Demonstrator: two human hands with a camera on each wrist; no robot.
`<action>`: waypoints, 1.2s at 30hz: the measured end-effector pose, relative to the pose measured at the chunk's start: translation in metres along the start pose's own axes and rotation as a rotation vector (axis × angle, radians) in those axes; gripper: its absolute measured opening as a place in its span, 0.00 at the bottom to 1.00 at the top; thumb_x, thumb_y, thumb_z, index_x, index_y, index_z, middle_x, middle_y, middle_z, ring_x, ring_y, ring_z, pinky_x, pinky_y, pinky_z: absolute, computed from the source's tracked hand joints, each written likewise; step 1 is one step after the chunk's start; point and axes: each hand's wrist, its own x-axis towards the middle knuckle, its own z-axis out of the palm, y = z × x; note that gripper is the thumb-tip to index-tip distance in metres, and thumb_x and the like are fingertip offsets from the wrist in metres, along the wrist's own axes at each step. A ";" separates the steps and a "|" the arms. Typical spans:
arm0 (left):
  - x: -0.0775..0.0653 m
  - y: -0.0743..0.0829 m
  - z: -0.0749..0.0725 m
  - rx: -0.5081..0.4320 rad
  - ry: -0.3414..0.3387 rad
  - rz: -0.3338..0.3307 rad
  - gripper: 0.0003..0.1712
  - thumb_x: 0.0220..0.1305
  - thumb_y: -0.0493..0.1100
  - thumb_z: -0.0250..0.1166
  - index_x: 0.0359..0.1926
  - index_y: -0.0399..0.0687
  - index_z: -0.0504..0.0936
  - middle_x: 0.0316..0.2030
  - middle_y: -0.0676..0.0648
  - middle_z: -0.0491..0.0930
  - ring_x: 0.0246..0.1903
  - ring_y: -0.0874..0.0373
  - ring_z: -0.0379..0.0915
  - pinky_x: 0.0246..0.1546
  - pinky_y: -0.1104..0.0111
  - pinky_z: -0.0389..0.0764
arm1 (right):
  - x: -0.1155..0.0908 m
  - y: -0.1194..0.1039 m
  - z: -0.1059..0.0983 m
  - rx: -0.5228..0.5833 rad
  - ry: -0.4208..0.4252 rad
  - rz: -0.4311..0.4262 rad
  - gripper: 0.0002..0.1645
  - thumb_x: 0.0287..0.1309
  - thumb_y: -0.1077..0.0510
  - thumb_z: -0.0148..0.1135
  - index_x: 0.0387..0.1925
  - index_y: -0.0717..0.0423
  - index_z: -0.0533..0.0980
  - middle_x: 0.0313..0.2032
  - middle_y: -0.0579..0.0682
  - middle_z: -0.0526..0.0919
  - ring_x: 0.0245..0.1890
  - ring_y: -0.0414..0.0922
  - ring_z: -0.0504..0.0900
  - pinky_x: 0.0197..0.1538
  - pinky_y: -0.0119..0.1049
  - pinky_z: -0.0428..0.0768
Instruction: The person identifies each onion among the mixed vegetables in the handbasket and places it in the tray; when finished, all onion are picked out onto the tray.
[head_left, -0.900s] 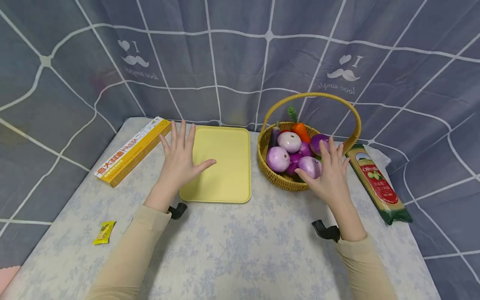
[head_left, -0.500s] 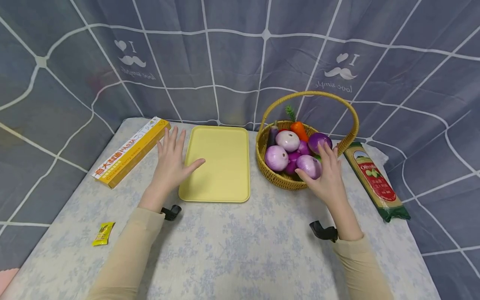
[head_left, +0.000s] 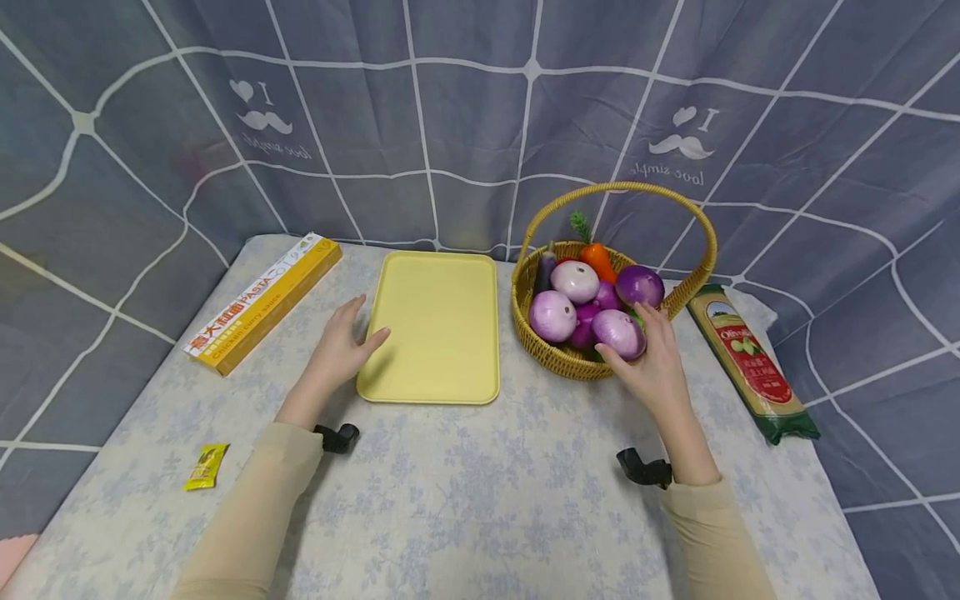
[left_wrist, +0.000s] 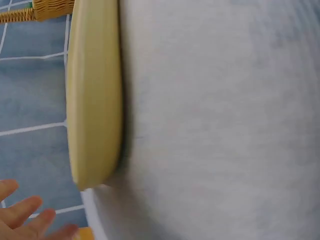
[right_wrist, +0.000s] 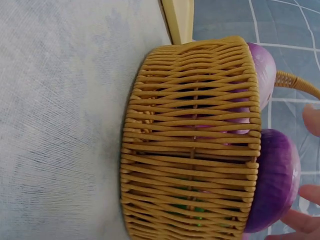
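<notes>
My right hand (head_left: 656, 367) is at the front right of a wicker basket (head_left: 555, 360), thumb and fingers spread around a light purple onion (head_left: 618, 335). In the right wrist view, the fingertips (right_wrist: 309, 192) come close to an onion (right_wrist: 274, 180) that bulges above the basket rim, while the thumb stands apart from it. Other onions, an orange carrot (head_left: 597, 262) and a dark eggplant (head_left: 545, 273) fill the basket. My left hand (head_left: 333, 354) is over the left edge of a yellow tray (head_left: 435, 325), fingers loosely bent and holding nothing.
A yellow and white pasta box (head_left: 262, 304) lies at the back left. A small yellow packet (head_left: 207, 467) is at the front left. Right of the basket lies a long pasta bag (head_left: 753, 362). A grey checked curtain (head_left: 480, 125) hangs behind the table.
My left hand has drawn back and lowered toward the tray's left edge, its fingers bending. The right hand's fingers have come down closer around the front onion.
</notes>
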 end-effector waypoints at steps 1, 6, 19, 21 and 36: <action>0.000 -0.002 0.001 -0.023 -0.010 -0.018 0.46 0.71 0.54 0.58 0.77 0.36 0.47 0.75 0.30 0.48 0.74 0.33 0.44 0.71 0.42 0.53 | 0.000 0.001 0.000 0.003 -0.001 0.002 0.48 0.49 0.55 0.74 0.68 0.68 0.63 0.68 0.70 0.63 0.71 0.67 0.58 0.70 0.65 0.58; 0.000 -0.007 0.003 -0.124 -0.036 -0.116 0.43 0.73 0.51 0.56 0.77 0.38 0.48 0.73 0.29 0.51 0.71 0.34 0.54 0.67 0.46 0.66 | 0.000 0.002 0.001 0.019 -0.025 0.053 0.47 0.51 0.55 0.73 0.69 0.65 0.62 0.67 0.69 0.64 0.68 0.65 0.63 0.68 0.65 0.61; -0.001 -0.022 0.012 -0.165 -0.093 -0.220 0.36 0.69 0.41 0.61 0.74 0.40 0.60 0.68 0.34 0.66 0.63 0.40 0.66 0.59 0.52 0.73 | 0.002 0.007 0.005 0.040 -0.046 0.127 0.47 0.52 0.54 0.74 0.69 0.63 0.63 0.66 0.66 0.67 0.66 0.63 0.65 0.68 0.63 0.63; 0.000 -0.023 0.013 -0.162 -0.113 -0.215 0.37 0.68 0.37 0.61 0.74 0.39 0.58 0.69 0.34 0.65 0.64 0.39 0.65 0.61 0.51 0.72 | 0.002 0.009 0.007 0.046 -0.042 0.122 0.46 0.52 0.54 0.74 0.69 0.63 0.64 0.66 0.66 0.67 0.66 0.62 0.66 0.68 0.62 0.63; -0.002 -0.026 0.012 -0.214 -0.148 -0.240 0.40 0.65 0.31 0.59 0.76 0.40 0.55 0.71 0.34 0.62 0.65 0.39 0.65 0.60 0.51 0.73 | -0.003 0.009 0.009 0.106 0.034 0.163 0.40 0.52 0.54 0.74 0.63 0.63 0.69 0.60 0.64 0.73 0.60 0.61 0.72 0.66 0.58 0.69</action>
